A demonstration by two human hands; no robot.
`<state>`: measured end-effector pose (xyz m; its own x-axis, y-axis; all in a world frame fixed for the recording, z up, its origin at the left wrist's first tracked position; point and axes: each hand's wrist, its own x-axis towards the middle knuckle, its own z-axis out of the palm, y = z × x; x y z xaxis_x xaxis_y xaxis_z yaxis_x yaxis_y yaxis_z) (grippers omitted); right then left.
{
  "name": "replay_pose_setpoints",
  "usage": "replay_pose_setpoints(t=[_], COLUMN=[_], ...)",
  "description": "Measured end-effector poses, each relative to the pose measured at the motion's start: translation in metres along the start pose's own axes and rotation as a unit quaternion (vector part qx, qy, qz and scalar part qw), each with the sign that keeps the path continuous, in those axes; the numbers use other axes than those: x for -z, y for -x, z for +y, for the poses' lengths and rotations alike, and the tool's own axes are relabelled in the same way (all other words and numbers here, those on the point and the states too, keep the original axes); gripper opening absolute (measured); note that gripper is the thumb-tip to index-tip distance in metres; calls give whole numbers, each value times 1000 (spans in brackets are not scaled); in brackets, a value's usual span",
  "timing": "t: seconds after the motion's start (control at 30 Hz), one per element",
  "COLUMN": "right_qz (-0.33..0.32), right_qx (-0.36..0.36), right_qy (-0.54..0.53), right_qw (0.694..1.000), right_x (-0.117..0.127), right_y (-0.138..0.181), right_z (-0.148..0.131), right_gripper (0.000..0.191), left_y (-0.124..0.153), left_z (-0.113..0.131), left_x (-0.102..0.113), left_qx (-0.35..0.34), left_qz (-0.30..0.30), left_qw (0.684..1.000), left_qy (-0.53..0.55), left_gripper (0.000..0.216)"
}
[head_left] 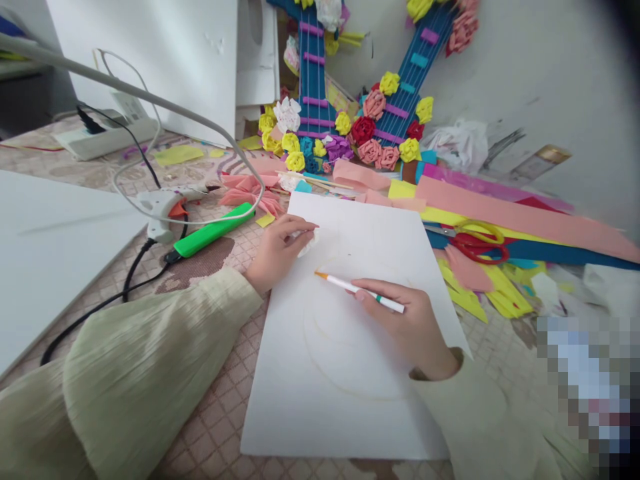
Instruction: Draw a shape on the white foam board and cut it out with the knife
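Note:
My right hand (405, 320) is closed round a white marker (373, 295) with an orange tip and a green band. The tip points left and is at or just above the white board (360, 427), which lies flat on the table. Faint yellowish curved lines form part of a large circle on the board. Near the board's upper left edge, my left hand (281, 252) has its fingers drawn together over a small crumpled white piece (307, 243), partly hidden beneath them.
At left lie a hot glue gun (163, 210) with cables, a green box cutter (215, 230), a power strip (107, 137) and another white board (55, 253). Scissors (480, 240) and crepe paper strips (525, 213) lie right. Flower-trimmed guitar shapes (314, 73) lean behind.

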<state>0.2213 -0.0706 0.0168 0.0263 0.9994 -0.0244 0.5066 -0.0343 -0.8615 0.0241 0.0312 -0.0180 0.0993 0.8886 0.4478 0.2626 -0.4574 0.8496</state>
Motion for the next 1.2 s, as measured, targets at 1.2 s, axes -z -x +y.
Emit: replay_pose_setpoints(t=[1.2], right_qz=[-108], right_qx=[15], right_qy=[-12], right_qw=[994], right_x=[7], right_y=[3], right_z=[-4], right_gripper=[20], left_y=[0], left_z=[-1], left_x=[0], left_qx=[-5], left_qz=[-1], left_qw=[1000], left_qy=[-3], left_gripper=[13])
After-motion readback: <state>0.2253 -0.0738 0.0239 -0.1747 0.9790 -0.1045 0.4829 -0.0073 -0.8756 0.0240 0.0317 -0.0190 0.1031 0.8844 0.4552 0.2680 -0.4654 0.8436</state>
